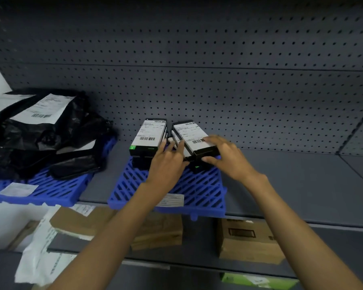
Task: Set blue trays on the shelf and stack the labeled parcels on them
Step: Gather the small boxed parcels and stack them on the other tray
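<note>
Two blue slatted trays lie on the grey shelf: one at the left [50, 191] under black plastic parcels [40, 139] with white labels, one in the middle [197, 191]. On the middle tray stand black boxes with white barcode labels, a left stack [148, 136] and a right stack. My right hand [224, 155] grips the top right box [192, 135], thumb at its near end and fingers over its label. My left hand [168, 162] touches the left side of that right stack with straight fingers.
A grey pegboard wall [218, 91] backs the shelf, with bare shelf surface [302, 185] to the right. The lower shelf holds cardboard boxes [247, 239], a brown padded envelope [82, 222] and a white mailer [40, 258]. A green item [256, 281] lies at the bottom right.
</note>
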Action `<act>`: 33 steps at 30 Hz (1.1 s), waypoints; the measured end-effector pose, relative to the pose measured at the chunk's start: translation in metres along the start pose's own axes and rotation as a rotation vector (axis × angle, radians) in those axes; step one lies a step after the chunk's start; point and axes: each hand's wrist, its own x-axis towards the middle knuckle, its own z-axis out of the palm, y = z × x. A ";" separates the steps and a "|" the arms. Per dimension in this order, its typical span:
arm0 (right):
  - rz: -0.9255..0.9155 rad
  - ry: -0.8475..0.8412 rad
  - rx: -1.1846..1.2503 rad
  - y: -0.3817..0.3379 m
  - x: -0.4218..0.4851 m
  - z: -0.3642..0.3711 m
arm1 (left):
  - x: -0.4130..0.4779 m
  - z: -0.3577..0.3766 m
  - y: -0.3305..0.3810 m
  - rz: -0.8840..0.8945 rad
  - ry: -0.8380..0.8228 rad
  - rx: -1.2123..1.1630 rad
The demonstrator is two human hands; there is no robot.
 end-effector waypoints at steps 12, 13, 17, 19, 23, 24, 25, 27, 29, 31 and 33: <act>-0.066 -0.163 0.135 0.021 -0.002 0.011 | -0.007 0.004 0.037 -0.125 -0.033 -0.120; -0.064 -0.143 0.137 0.021 -0.002 0.013 | -0.006 0.005 0.039 -0.125 -0.051 -0.131; -0.083 -0.093 0.173 0.020 -0.004 0.019 | -0.009 0.006 0.036 -0.134 -0.044 -0.140; -0.121 -0.106 0.203 0.015 -0.006 0.024 | -0.013 0.003 0.024 -0.115 -0.020 -0.136; -0.139 -0.091 0.173 0.000 -0.008 0.038 | -0.021 -0.004 -0.006 -0.018 0.013 -0.082; -0.132 -0.070 0.146 -0.003 -0.007 0.040 | -0.021 -0.007 -0.011 0.010 -0.011 -0.040; -0.125 -0.056 0.118 -0.007 -0.004 0.041 | -0.019 -0.010 -0.016 0.026 -0.044 0.010; -0.105 -0.045 0.070 -0.012 0.000 0.043 | -0.013 -0.019 -0.025 0.023 -0.069 0.084; -0.092 -0.040 0.051 -0.015 0.004 0.043 | -0.008 -0.028 -0.037 -0.054 -0.019 0.042; -0.086 -0.045 0.047 -0.017 0.007 0.044 | -0.005 -0.033 -0.050 -0.193 -0.012 -0.052; -0.091 -0.053 0.030 -0.020 0.008 0.045 | -0.001 -0.030 -0.058 -0.299 -0.070 -0.110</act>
